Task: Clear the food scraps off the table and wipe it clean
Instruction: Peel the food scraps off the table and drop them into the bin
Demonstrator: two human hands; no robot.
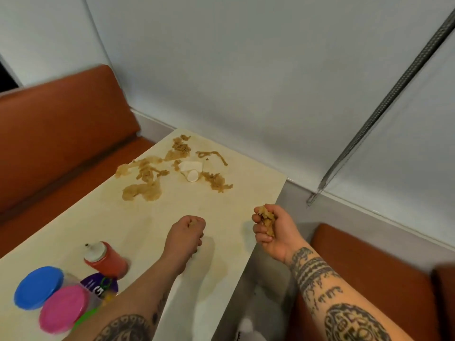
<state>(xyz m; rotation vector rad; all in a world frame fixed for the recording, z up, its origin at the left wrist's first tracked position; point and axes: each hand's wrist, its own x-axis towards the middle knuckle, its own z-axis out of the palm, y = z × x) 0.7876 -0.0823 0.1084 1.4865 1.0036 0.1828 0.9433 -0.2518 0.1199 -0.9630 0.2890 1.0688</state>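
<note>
Brown noodle-like food scraps [150, 175] and wet smears lie spread over the far end of the cream table [103, 217], around a crumpled white napkin [190, 169]. My right hand [269, 230] hovers at the table's right edge, palm up, fingers curled round a clump of scraps [267, 219]. My left hand [188, 232] is over the middle of the table, curled into a fist; a bit of brown shows between its fingers, but what it holds is unclear.
A red squeeze bottle [105, 258] lies at the near left, beside a blue lid [37, 286], a pink lid [62, 307] and a purple packet [98, 286]. Orange bench seats [61, 124] flank the table. A white wall stands behind.
</note>
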